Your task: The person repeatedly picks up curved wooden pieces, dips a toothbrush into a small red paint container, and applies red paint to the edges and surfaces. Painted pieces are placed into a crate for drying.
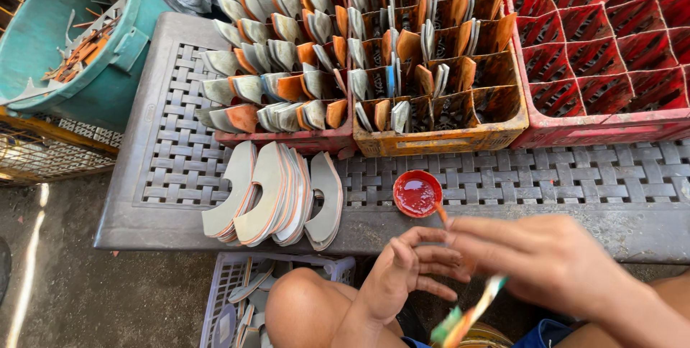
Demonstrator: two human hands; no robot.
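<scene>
both hands work close together at the bottom of the view: the right hand point(546, 258) pinches a thin, blurred brush point(466, 315) whose orange tip reaches toward the small red dish of glue point(417, 193) on the counter point(575, 175), while the left hand point(402, 269) is loosely curled with fingers half bent, holding nothing visible. left of the dish lies a fanned stack of curved grey sole pieces point(277, 193), and beyond stand an orange divided crate point(438, 140) and red crates point(604, 46) packed with more pieces.

Right hand point(546, 262) apparently holds a blurred brush point(467, 312).
</scene>
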